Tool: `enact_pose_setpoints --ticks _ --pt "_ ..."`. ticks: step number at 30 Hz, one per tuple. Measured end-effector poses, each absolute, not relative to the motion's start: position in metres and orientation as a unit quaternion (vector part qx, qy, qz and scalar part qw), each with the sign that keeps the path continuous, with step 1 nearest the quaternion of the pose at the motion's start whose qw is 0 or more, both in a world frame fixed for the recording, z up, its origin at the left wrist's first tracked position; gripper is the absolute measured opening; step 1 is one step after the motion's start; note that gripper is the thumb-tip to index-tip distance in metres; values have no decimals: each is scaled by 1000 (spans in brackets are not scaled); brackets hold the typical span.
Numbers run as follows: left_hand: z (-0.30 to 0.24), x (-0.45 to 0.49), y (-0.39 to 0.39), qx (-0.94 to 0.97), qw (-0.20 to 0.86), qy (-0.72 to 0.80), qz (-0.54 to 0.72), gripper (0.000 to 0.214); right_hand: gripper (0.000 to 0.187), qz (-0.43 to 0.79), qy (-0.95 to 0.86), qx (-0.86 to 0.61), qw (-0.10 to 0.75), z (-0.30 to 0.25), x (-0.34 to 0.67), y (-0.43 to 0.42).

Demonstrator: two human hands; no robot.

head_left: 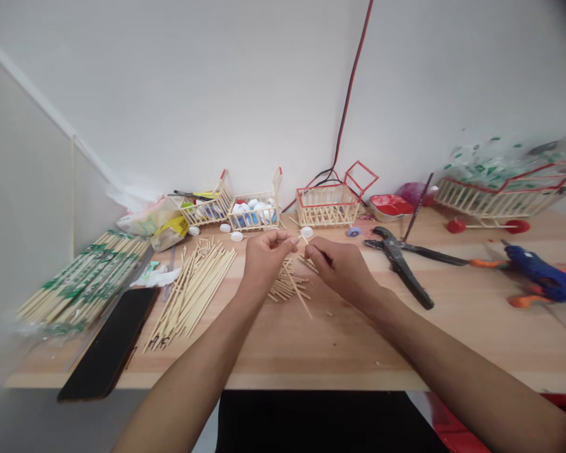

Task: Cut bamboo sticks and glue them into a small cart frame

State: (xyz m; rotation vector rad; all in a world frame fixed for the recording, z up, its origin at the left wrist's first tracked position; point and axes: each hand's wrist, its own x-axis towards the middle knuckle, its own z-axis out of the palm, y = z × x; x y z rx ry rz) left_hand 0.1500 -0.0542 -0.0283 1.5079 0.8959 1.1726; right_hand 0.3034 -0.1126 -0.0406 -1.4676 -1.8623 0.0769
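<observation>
Over the middle of the table, my left hand (266,253) is closed in a pinch, thumb against fingers; what it holds, if anything, I cannot make out. Facing it a short gap away, my right hand (334,261) pinches a thin wooden stick (304,240), whose tip points toward a white bottle cap (306,232). Below the hands lies a pile of short cut sticks (283,289), partly hidden by my left hand. One longer stick (300,296) slants out of that pile toward me. Left of it, many longer bare sticks (202,289) lie fanned out.
Small stick-built carts (327,217) stand along the wall, one holding blue and white caps (252,214). Right are a bowl of red paint (390,204), black-handled cutters (403,267) and a blue glue gun (542,274). Left are wrapped chopsticks (89,277) and a dark phone (108,343).
</observation>
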Motion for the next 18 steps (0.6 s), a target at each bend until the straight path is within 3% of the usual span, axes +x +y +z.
enact_pose_setpoints --ticks 18 --pt "-29 150 -53 641 480 361 477 17 30 34 -734 -570 368 -43 303 -112"
